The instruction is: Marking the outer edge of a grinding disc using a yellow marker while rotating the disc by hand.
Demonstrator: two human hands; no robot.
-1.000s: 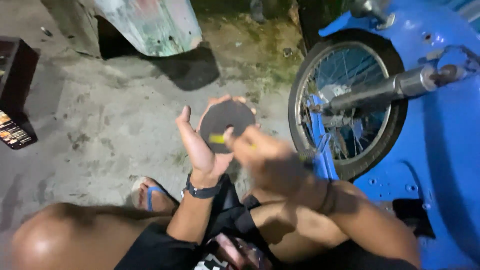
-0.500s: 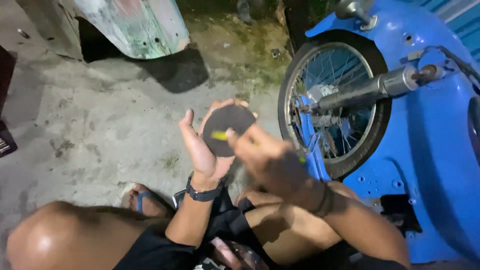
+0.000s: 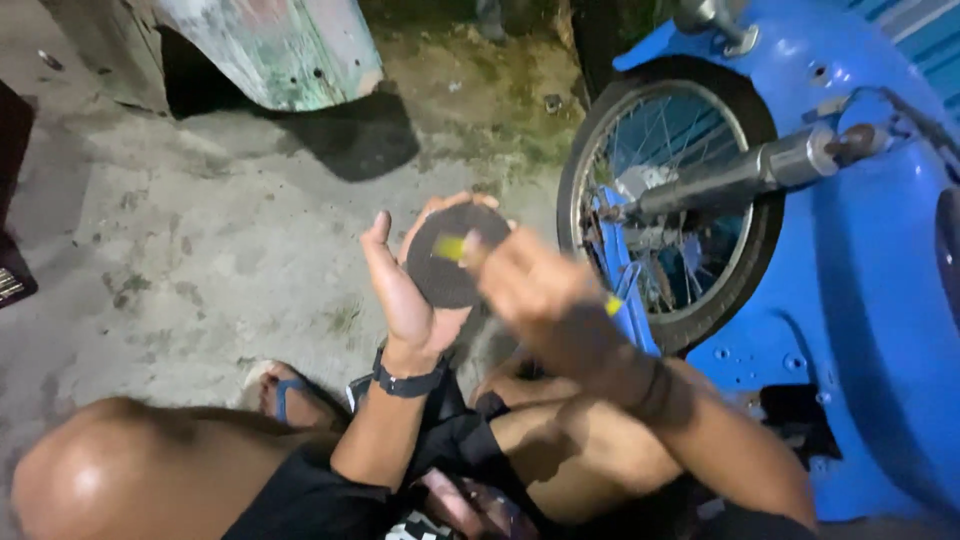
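Note:
My left hand holds a dark round disc upright between palm and fingers, above my knees. My right hand is blurred just right of the disc and grips a thin yellow tool whose tip lies on the disc's face. A black band circles my left wrist. A dark band sits on my right wrist.
A blue motorbike stands on the right, its spoked wheel and grey exhaust pipe close to my right hand. A worn painted panel leans at the top left on the concrete ground. My sandalled foot rests below.
The view has shifted slightly, so the wheel and hands sit a little further right. My right hand keeps moving the yellow tool over the disc; the left hand's hold is unchanged.

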